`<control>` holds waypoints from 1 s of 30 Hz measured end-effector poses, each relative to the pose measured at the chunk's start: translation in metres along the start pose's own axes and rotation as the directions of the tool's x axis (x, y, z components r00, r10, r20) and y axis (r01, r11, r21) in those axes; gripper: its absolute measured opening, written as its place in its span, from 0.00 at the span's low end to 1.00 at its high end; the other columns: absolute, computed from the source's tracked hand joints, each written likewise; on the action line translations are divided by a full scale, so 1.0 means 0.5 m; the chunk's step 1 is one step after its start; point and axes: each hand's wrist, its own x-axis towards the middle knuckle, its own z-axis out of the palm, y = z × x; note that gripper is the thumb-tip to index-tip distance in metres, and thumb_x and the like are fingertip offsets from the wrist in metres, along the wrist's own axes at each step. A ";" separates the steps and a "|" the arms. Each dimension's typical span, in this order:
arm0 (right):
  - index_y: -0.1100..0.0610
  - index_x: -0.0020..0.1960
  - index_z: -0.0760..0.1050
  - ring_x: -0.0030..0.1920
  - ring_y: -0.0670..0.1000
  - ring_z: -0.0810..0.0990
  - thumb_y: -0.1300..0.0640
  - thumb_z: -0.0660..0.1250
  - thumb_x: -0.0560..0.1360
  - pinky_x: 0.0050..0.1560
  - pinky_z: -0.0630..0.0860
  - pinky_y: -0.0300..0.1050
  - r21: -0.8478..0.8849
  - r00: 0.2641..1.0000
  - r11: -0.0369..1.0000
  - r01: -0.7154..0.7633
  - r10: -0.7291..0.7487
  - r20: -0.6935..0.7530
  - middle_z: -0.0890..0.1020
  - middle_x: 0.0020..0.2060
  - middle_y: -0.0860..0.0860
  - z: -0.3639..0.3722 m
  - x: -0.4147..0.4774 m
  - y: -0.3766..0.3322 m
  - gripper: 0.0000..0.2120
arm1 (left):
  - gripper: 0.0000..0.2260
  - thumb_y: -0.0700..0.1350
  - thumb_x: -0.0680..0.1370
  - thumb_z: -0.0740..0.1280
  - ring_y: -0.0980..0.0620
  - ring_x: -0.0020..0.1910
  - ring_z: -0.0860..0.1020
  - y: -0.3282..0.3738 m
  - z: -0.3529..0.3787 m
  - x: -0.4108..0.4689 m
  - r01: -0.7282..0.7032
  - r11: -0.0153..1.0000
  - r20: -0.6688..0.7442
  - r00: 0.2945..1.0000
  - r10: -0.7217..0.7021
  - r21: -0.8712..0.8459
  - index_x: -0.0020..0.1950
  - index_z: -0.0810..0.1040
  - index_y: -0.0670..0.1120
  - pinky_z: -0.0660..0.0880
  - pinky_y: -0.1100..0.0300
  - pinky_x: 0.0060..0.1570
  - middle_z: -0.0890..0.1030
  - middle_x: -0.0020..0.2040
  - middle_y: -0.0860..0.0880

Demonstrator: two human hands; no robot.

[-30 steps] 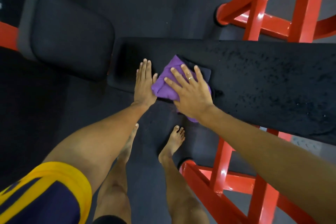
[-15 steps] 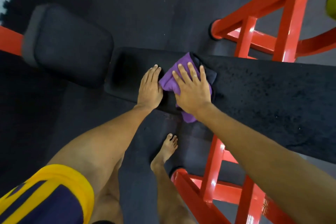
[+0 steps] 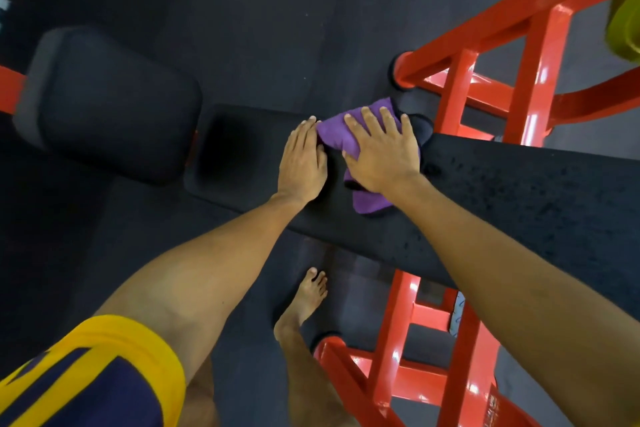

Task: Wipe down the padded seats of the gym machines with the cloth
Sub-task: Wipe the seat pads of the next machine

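Observation:
A long black padded bench (image 3: 519, 191) runs from the middle to the right edge. On its left part lies a purple cloth (image 3: 332, 132), crumpled, with a dark cloth edge showing beside it. My right hand (image 3: 381, 152) presses flat on the purple cloth, fingers spread toward the far edge of the pad. My left hand (image 3: 303, 159) lies flat on the bare pad just left of the cloth, fingertips touching its edge. A separate black seat pad (image 3: 110, 114) sits at the left.
The red steel frame (image 3: 540, 55) rises behind the bench at the right and continues below it (image 3: 398, 340). My bare foot (image 3: 304, 298) stands on the dark rubber floor near the frame's foot. A yellow-green object (image 3: 623, 24) is at the right edge.
My right hand has slid the purple cloth across the pad toward its far edge. My left hand followed beside it on the pad.

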 end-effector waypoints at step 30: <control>0.51 0.81 0.58 0.74 0.68 0.65 0.36 0.53 0.81 0.73 0.58 0.66 0.020 0.982 0.982 -0.187 0.187 -0.013 0.67 0.76 0.59 -0.021 -0.013 0.051 0.32 | 0.25 0.48 0.83 0.50 0.51 0.81 0.57 0.025 0.044 0.016 0.101 0.995 -0.091 0.991 -0.099 0.020 0.80 0.64 0.43 0.52 0.48 0.80 0.64 0.80 0.47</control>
